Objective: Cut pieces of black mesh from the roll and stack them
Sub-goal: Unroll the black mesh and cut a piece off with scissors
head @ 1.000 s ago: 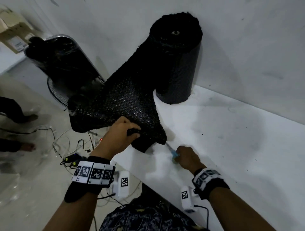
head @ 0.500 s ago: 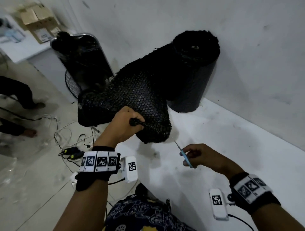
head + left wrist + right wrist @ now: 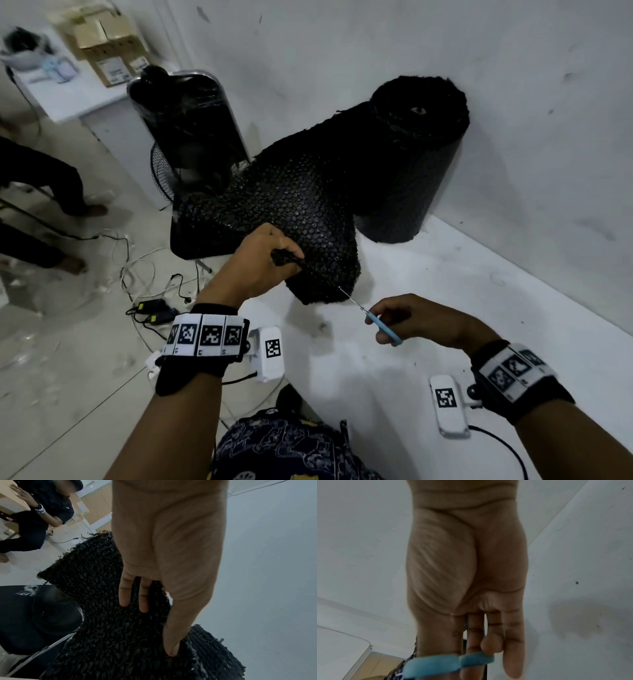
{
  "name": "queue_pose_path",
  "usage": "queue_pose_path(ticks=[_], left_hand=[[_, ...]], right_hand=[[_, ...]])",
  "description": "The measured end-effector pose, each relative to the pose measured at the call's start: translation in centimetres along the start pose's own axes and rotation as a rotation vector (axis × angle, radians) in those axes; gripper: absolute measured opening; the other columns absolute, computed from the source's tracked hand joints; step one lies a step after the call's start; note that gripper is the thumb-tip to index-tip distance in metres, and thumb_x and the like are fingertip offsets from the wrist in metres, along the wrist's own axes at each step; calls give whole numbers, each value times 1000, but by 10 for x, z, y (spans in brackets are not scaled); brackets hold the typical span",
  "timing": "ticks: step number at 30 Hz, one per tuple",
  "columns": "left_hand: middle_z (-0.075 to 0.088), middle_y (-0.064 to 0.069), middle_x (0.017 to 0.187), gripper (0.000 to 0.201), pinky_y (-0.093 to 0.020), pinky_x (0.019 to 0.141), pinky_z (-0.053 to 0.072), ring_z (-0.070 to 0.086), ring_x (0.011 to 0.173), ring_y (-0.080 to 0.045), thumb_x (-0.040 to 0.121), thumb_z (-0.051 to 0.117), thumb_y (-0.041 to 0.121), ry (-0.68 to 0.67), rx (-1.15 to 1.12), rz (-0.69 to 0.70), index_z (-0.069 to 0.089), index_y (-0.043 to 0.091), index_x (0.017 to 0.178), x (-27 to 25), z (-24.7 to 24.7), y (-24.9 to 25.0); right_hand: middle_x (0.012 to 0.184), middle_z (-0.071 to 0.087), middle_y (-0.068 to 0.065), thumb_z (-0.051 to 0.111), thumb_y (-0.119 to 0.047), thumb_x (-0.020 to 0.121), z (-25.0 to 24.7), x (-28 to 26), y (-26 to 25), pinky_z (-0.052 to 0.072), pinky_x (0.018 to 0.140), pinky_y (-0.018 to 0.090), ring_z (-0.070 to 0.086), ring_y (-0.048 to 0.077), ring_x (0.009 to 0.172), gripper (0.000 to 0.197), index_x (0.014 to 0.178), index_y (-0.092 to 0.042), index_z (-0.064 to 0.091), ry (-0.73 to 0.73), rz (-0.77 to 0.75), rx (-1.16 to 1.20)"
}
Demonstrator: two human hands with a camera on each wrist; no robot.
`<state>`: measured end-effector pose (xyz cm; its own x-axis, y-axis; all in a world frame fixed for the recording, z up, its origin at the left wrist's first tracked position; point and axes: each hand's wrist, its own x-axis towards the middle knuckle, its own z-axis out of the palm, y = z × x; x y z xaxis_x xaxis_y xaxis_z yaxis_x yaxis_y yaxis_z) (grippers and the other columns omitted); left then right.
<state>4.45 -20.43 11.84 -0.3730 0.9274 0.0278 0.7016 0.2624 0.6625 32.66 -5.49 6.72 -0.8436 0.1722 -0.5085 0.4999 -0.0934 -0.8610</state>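
nearest us, our right hand [image 3: 407, 320] curls round the blue-handled scissors [image 3: 375, 320], blade tips touching the lower edge of the mesh [image 3: 301, 212]. our left hand [image 3: 260, 263] pinches a bunched fold of that pulled-out sheet, thumb on top, fingers beneath. it looks light, floppy and frayed, so we'd judge it needs holding taut close to the cut line. behind, the roll [image 3: 411, 171] stands upright on the white table [image 3: 445, 308] against the wall.

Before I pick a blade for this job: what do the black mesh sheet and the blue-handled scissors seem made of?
Black mesh sheet: probably plastic netting; glossy glints, frayed edge. Blue-handled scissors: thin grey blades, likely metal; matte blue handles, probably plastic.
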Motion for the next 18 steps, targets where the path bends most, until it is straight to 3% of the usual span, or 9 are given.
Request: queue_pose_path(ticks=[3, 7, 11, 14, 18], left_hand=[[54, -5, 103, 22, 1, 78, 35, 55, 94, -15, 77, 85, 12, -4, 4, 1, 77, 24, 93, -1, 0, 0], [54, -5, 102, 21, 0, 74, 35, 57, 94, -15, 77, 86, 12, -3, -7, 8, 75, 26, 89, -1, 0, 2], [54, -1, 102, 19, -1, 71, 37, 60, 97, -16, 78, 85, 14, -40, -2, 17, 74, 26, 87, 3, -2, 4], [54, 1, 103, 17, -3, 76, 37, 58, 97, -14, 78, 85, 16, -64, 34, 64, 75, 20, 91, 7, -5, 6], [57, 7, 101, 20, -29, 87, 51, 60, 93, -11, 77, 85, 17, -121, 57, 173, 74, 24, 92, 11, -8, 3]], right_hand=[[91, 66, 18, 81, -21, 75, -3, 3, 1, 56, 83, 34, 63, 22, 86, 31, 105, -15, 74, -7, -3, 12], [90, 66, 15, 78, -10, 83, -4, 4, -2, 55, 80, 30, 66, 13, 84, 27, 109, -9, 72, -7, -23, 38], [91, 66, 19, 82, -27, 70, -7, 7, -4, 55, 76, 27, 64, 21, 82, 41, 105, -8, 73, 10, -48, 44], [89, 67, 14, 81, -24, 73, -8, 8, -3, 55, 78, 30, 64, 19, 82, 37, 105, -10, 73, -3, -61, 85], [90, 68, 10, 80, -31, 70, -8, 9, -8, 54, 78, 28, 65, 15, 83, 39, 104, -13, 73, -24, -80, 117]])
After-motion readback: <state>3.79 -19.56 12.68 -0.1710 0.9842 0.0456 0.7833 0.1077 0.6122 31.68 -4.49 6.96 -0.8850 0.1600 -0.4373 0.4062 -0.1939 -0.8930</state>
